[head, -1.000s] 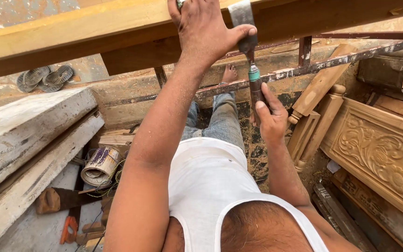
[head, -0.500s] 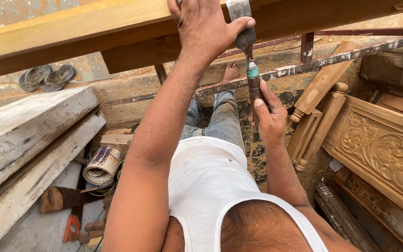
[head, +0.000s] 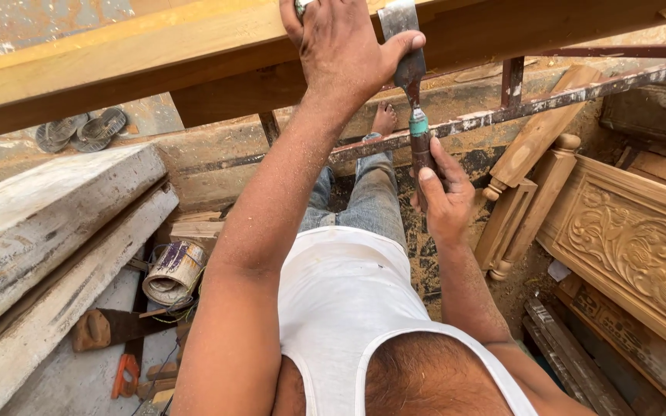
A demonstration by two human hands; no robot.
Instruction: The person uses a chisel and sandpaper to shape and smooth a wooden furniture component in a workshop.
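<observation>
Overhead, a long yellowish wooden beam (head: 117, 73) is seen stretched across the top of the frame from the left edge to the upper right. Two thick grey-white planks (head: 48, 231) are laid at a slant along the left side. A carved wooden panel (head: 634, 246) with a floral relief is found at the right edge, and turned wooden posts (head: 533, 192) are leaned just beside it. A rusty metal bar (head: 549, 104) is run across the upper right, below the beam.

In the centre, the person's white vest (head: 348, 308) and jeans-clad legs (head: 371, 192) are shown, with a bare foot (head: 384, 119) seen under the beam.

The left hand (head: 344, 50) is pressed against the beam at top centre, its fingers and thumb clamped on the flat steel blade of a chisel (head: 410, 85). The right hand (head: 445, 196) is closed around the chisel's dark handle lower down, right of centre, the thumb laid along it. The chisel is thus held nearly upright between both hands, its blade end set at the beam's edge.

At lower left, a paint-stained can (head: 173, 271) is laid on its side, a handsaw (head: 113, 327) is placed below it, and an orange-handled tool (head: 125, 376) is glimpsed beneath. A pair of sandals (head: 82, 131) is left at the upper left.
</observation>
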